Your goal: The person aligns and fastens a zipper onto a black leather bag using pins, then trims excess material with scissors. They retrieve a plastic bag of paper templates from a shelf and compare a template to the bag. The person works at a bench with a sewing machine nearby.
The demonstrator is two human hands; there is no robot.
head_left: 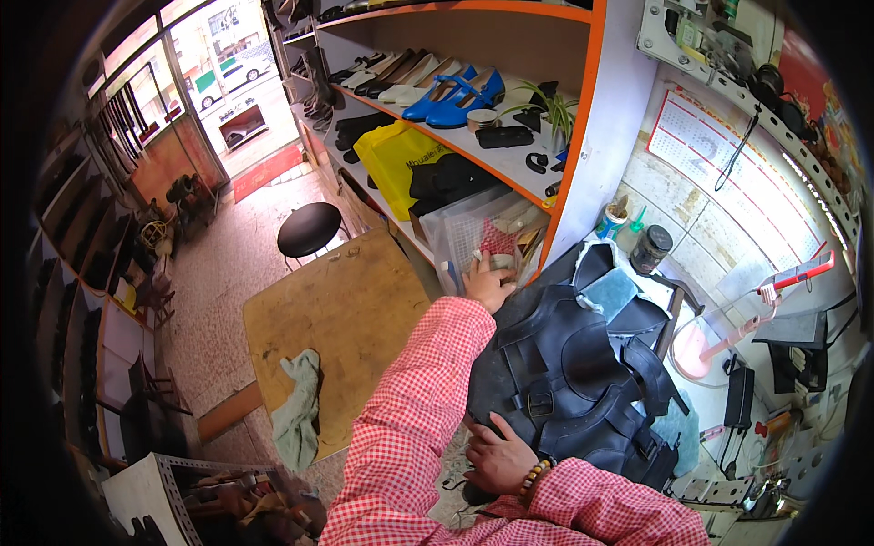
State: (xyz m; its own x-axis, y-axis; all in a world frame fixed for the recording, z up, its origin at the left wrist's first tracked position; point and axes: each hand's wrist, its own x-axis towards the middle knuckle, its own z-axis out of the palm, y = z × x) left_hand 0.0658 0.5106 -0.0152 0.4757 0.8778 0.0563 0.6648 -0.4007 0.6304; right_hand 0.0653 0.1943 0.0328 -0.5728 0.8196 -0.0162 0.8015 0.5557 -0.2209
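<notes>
My left hand [489,284] reaches forward to a clear plastic bin [455,238] on the lower shelf. Its fingers look spread over the bin's front, near some red-and-white and pale items; the fingertips are partly hidden among them. Down at the near edge of the dark worktop, my right hand [501,461] rests with fingers apart, holding nothing I can see. Beside it lies a bundle of black leather straps and panels [592,364] with buckles and light blue fleecy lining [612,293]. A beaded bracelet circles my right wrist.
An orange-edged shelf [583,136] bears blue shoes [455,98], other footwear and a yellow bag [396,159]. At left stand a tan board [350,300] with a pale green cloth [299,409] and a black stool [309,227]. A dark jar [651,248] and pink stand [696,350] are at right.
</notes>
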